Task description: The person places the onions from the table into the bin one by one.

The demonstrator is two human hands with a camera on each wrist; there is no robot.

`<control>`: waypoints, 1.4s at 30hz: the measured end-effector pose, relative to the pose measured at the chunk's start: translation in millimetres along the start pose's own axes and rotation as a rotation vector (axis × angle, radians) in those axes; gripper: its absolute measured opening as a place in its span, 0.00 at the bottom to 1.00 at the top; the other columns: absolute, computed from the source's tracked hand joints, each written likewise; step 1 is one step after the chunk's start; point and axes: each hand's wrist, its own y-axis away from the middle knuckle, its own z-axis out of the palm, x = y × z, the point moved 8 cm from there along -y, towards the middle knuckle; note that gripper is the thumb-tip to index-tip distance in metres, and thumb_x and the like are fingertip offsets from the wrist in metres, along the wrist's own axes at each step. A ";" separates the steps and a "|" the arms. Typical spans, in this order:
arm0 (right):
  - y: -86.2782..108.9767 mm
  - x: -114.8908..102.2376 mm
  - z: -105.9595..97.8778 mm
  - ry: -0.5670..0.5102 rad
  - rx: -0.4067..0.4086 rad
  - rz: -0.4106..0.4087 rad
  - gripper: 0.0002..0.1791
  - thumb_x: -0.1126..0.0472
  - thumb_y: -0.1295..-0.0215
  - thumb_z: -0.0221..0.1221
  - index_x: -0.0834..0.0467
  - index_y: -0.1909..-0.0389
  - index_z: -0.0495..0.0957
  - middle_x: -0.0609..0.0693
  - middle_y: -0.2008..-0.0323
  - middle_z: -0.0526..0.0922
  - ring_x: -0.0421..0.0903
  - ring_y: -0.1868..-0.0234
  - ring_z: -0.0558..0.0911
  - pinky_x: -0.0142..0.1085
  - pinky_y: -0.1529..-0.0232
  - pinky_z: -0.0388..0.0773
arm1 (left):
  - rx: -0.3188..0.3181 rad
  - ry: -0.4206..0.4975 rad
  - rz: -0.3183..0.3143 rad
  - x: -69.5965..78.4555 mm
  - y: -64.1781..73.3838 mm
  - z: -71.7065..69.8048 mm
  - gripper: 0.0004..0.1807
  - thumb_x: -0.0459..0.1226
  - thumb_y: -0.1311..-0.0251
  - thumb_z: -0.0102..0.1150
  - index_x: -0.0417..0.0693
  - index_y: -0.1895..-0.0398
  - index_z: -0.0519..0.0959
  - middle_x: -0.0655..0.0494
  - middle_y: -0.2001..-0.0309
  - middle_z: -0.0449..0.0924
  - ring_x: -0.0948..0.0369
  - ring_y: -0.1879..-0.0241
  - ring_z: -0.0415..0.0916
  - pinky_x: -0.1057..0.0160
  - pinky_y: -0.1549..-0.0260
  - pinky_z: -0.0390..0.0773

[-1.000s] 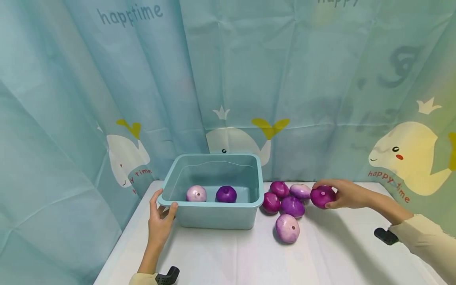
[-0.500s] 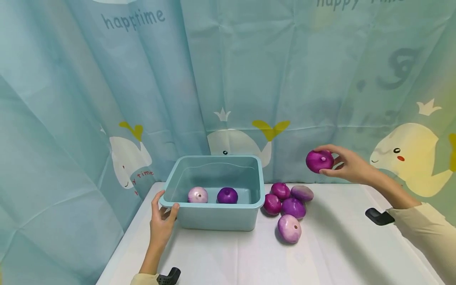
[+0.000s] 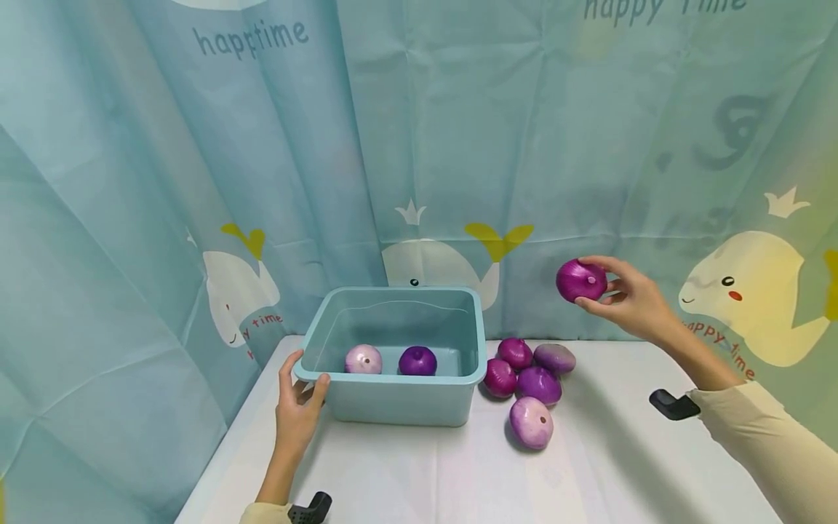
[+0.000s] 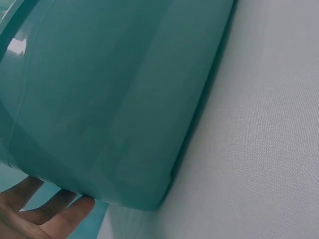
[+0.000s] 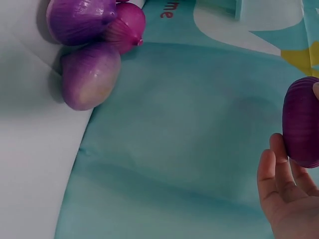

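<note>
In the head view my right hand [image 3: 636,300] holds a magenta onion [image 3: 577,281] up in front of the curtain, thumb below and fingers above. The right wrist view shows this onion [image 5: 301,122] at its right edge, partly cut off. My left hand [image 3: 297,416] grips the near left corner of a teal plastic bin [image 3: 399,402], thumb at the front rim. Its fingers [image 4: 70,216] touch the bin's wall in the left wrist view. Inside the bin lie a pale onion [image 3: 360,359] and a dark purple onion [image 3: 417,361], apart from each other.
Right of the bin, several onions cluster on the white table [image 3: 471,480], among them a purple one [image 3: 540,386] and a pale one [image 3: 531,423] nearest me. A blue whale-print curtain [image 3: 458,145] hangs behind the table and along its left side.
My right hand has lifted the magenta onion from beside the cluster, up and slightly left, well above the table. The left hand keeps its hold on the bin.
</note>
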 end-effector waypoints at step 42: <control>-101.9 -141.2 217.0 0.025 -0.592 -0.252 0.30 0.56 0.41 0.74 0.51 0.37 0.78 0.52 0.43 0.81 0.51 0.43 0.78 0.41 0.47 0.80 | 0.016 -0.019 -0.027 -1.3 0.4 0.1 0.38 0.42 0.26 0.59 0.61 0.20 0.52 0.36 0.25 0.60 0.35 0.37 0.72 0.75 0.59 0.75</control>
